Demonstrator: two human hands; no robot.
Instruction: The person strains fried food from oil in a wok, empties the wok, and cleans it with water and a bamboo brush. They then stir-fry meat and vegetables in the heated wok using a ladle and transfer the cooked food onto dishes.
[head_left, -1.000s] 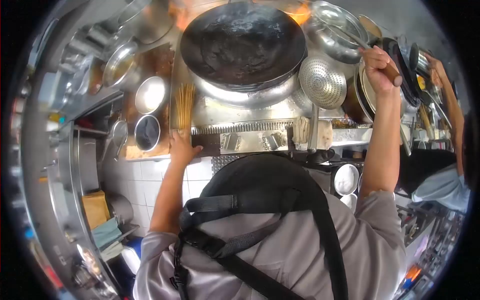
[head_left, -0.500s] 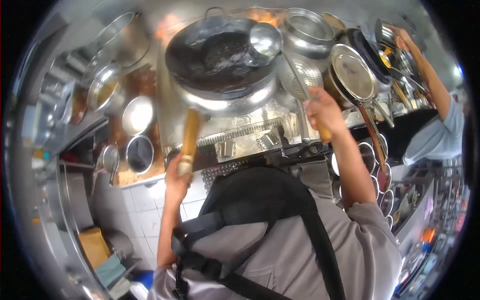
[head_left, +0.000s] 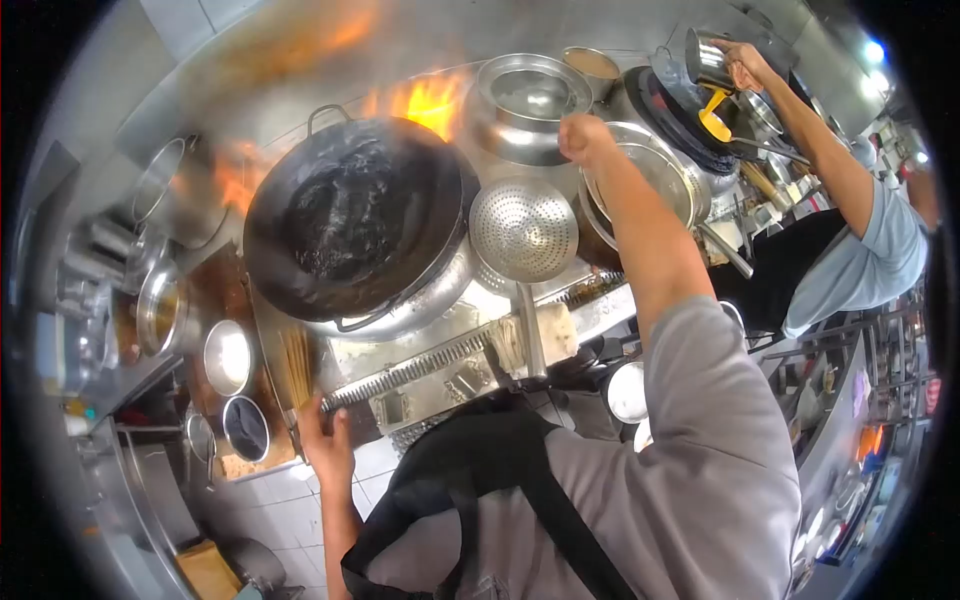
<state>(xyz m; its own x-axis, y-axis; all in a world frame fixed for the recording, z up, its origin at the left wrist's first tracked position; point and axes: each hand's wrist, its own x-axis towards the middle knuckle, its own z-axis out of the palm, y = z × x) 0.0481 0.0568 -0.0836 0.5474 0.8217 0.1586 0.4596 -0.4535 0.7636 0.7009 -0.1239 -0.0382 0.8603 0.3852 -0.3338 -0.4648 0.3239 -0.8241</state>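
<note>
My left hand (head_left: 326,440) is at the near left of the stove, its fingers against the lower end of a bamboo whisk (head_left: 297,368); whether it grips the whisk is unclear. A large black wok (head_left: 350,220) with dark wet contents sits tilted on the burner ahead of it. My right hand (head_left: 583,138) is closed beside the steel pot (head_left: 533,100) at the back; what it holds, if anything, is hidden. Below that forearm, a perforated skimmer (head_left: 523,229) rests right of the wok.
Flames (head_left: 432,103) rise behind the wok. Two small bowls, one pale (head_left: 229,358) and one dark (head_left: 246,428), stand at left. At right, a co-worker's arm (head_left: 825,150) extends over another wok with a yellow-coated ladle (head_left: 715,117).
The view has swung, shifting the stove down and left. My right hand has moved from in front of the wok to the back pot. The whisk has left its raised position, and the flames are larger.
</note>
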